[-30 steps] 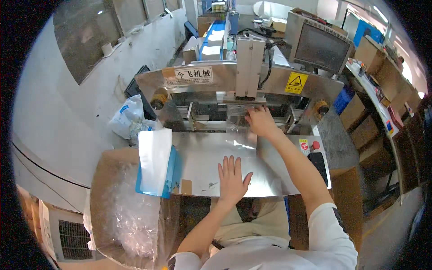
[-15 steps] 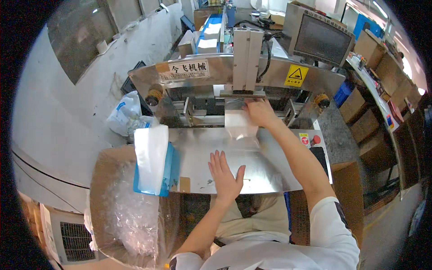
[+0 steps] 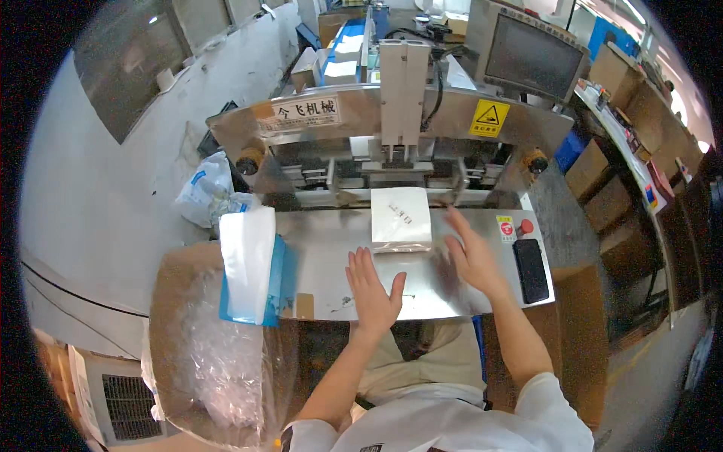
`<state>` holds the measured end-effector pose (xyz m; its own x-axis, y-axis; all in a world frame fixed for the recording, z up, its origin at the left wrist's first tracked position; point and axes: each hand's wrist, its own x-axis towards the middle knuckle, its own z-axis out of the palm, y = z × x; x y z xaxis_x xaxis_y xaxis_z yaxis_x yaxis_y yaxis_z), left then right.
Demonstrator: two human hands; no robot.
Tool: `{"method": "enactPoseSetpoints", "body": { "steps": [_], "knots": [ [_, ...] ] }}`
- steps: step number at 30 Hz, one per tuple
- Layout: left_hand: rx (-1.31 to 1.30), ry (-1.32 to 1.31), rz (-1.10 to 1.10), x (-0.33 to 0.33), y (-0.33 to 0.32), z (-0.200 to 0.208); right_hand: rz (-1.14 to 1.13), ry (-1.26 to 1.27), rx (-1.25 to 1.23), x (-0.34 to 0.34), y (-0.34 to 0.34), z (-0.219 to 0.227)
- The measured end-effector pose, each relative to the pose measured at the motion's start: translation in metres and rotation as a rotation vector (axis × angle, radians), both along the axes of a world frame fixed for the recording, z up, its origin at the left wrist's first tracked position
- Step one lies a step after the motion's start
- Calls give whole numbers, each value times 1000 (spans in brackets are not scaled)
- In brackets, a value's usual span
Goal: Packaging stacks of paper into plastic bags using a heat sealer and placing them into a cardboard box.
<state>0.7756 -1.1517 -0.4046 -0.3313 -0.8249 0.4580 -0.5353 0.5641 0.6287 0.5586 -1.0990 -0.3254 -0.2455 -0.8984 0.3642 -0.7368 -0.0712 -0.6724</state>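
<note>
Sleeves in white at the lower edge, both forearms reaching up onto the steel table [image 3: 324,260]. Left hand [image 3: 373,290] flat on the metal near the front edge, fingers spread wide, holding nothing, in much the same spot as 1 second ago. Right hand [image 3: 471,260] now pulled back and to the right, open and empty, fingers loosely apart and smeared by motion; half a second ago up at the mouth of the machine [image 3: 392,120] with its fingertips on the white packet [image 3: 401,218]. Packet therefore let go: lying flat and alone on the table, far edge at the machine's mouth, near edge just ahead of the left fingertips, touched by neither hand. Judged from that, placing of this 1 piece done, both hands free. To the left, stack of white bags [image 3: 247,264] in a blue holder, overhanging a cardboard box [image 3: 169,301] lined with clear plastic. To the right, black phone [image 3: 530,270] and red button [image 3: 526,226]. Farther off, crumpled plastic bag [image 3: 205,188], yellow warning sticker [image 3: 489,118], grey screen [image 3: 531,56]. Hard to make out: contents of the packet, how far its far edge goes under the rollers, anything beneath the left palm, depth of the box under the glare of the liner; right fingertips too blurred to place exactly.
</note>
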Motion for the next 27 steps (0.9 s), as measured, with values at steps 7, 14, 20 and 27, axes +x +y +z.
{"method": "enactPoseSetpoints", "body": {
  "steps": [7, 14, 20, 27],
  "knots": [
    [60, 108, -24, -7, -5, 3, 51, -396, 127, -3, 56, -20],
    [437, 530, 14, -19, -74, 9, 53, -509, 58, -13, 4, -44],
    [655, 384, -34, -45, -100, 51, -101, -416, 226, -6, -60, -48],
    [680, 540, -147, -19, -72, 39, 93, -634, 159, 10, 8, 10]
  ]
}}
